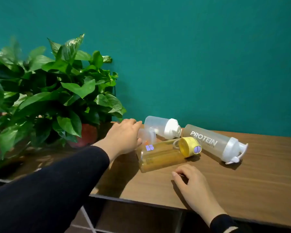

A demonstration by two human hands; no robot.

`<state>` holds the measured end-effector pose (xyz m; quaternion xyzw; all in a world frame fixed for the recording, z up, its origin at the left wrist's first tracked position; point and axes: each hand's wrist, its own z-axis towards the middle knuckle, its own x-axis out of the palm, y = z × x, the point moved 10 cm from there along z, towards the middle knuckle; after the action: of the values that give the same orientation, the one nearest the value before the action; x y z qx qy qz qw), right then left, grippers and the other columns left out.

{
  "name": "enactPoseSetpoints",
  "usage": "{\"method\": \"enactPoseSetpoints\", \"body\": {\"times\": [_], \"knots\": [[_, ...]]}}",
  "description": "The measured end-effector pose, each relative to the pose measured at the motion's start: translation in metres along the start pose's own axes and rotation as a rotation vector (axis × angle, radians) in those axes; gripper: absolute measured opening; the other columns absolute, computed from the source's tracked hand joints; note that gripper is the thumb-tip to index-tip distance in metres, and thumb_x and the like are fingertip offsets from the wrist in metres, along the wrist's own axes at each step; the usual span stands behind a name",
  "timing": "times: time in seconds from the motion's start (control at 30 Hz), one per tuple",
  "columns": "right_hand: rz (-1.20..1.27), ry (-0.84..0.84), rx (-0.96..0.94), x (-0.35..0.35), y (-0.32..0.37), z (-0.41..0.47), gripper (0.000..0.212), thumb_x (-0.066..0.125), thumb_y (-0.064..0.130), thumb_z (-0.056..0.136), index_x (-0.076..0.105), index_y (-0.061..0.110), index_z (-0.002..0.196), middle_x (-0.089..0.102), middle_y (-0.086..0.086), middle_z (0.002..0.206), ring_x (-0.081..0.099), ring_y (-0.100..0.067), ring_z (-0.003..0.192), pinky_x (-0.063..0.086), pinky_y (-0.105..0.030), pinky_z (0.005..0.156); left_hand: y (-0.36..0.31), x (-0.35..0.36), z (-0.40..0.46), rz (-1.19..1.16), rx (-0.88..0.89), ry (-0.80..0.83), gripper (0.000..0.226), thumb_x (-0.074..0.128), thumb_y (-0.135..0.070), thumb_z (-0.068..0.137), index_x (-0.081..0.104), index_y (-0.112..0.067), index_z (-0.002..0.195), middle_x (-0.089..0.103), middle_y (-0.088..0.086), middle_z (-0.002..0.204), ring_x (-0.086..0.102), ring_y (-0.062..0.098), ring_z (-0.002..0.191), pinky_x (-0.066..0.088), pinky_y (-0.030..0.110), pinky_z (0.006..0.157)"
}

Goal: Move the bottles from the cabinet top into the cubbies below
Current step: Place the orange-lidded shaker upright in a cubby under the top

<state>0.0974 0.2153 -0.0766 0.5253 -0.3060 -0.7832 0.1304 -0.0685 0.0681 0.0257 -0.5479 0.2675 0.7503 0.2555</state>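
**Reaching for the first bottle on the cabinet top**

Wood-grain cabinet top carries everything I have to shift, and nothing looks gone from it yet; I judge this the opening reach. Beyond its left edge a potted plant crowds in, leaves close to my left sleeve.

All the bottles lie on their sides near the back edge. The frosted shaker marked PROTEIN lies furthest right, lid toward the right. The amber bottle with the yellow lid lies nearest the front edge, between my hands. Behind it lies a clear bottle with a white cap, and against that a small clear bottle, half hidden.

My left hand is spread loosely, fingers released, at the small clear bottle and the amber bottle's base; I cannot tell whether it touches either. My right hand rests curled on the wood just in front of the amber bottle, gripping nothing.

Next I should close around one bottle, lift it clear of its neighbours, then bring it over the front edge down to the cubbies.
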Motion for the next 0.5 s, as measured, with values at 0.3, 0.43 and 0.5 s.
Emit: {"method": "enactPoseSetpoints", "body": {"times": [0.3, 0.43, 0.5], "knots": [[0.023, -0.012, 0.002, 0.0, -0.005, -0.001, 0.02, 0.055, 0.042, 0.094, 0.066, 0.03, 0.083, 0.061, 0.013, 0.083, 0.057, 0.0, 0.087, 0.044, -0.015, 0.07, 0.043, 0.06, 0.014, -0.005, -0.165, 0.468, 0.085, 0.069, -0.054, 0.072, 0.036, -0.022, 0.143, 0.062, 0.006, 0.128, 0.064, 0.031, 0.106, 0.053, 0.038, 0.086], [0.019, -0.029, -0.013, -0.002, -0.003, -0.001, 0.021, 0.055, 0.041, 0.094, 0.067, 0.028, 0.083, 0.062, 0.015, 0.084, 0.057, 0.0, 0.087, 0.046, -0.019, 0.074, 0.051, 0.056, -0.003, 0.044, -0.187, 0.363, 0.074, 0.062, -0.047, 0.071, 0.038, -0.019, 0.136, 0.068, 0.009, 0.104, 0.066, 0.034, 0.089, 0.055, 0.037, 0.071], [0.022, -0.04, -0.017, -0.005, -0.001, -0.003, 0.021, 0.055, 0.039, 0.094, 0.068, 0.027, 0.084, 0.062, 0.014, 0.084, 0.057, 0.0, 0.087, 0.047, -0.022, 0.075, 0.055, 0.047, -0.017, 0.006, -0.199, 0.297, 0.06, 0.063, -0.042, 0.07, 0.051, -0.016, 0.122, 0.065, 0.005, 0.087, 0.063, 0.028, 0.074, 0.053, 0.033, 0.061]]}}
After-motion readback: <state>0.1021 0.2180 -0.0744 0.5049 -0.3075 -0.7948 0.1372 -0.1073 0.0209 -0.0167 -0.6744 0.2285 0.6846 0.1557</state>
